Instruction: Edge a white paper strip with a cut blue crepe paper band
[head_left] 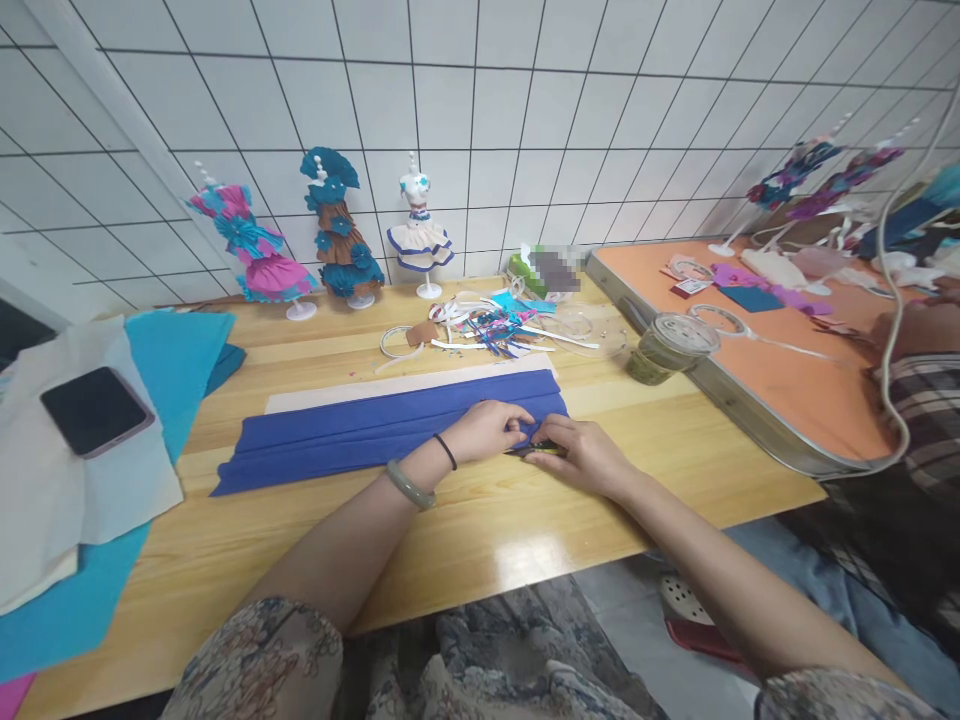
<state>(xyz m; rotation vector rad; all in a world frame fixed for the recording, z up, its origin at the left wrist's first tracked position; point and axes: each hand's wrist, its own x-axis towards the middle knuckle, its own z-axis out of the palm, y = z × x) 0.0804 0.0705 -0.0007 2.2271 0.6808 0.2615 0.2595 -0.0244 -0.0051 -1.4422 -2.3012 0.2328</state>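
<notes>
A long strip of dark blue crepe paper (375, 430) lies pleated across the wooden table (525, 530), with a white strip (390, 387) behind it. My left hand (487, 430) is closed, pinching the blue paper's right end. My right hand (581, 455) is closed beside it, pressing on the same end and on a small dark object under it that I cannot make out.
Three small mannequins in paper dresses (337, 240) stand by the tiled wall. Paper scraps (487, 325) and tape lie behind the strip. A phone (96, 410) rests on white and teal sheets at left. A glass jar (667, 350) and an orange board (787, 380) are at right, near another person.
</notes>
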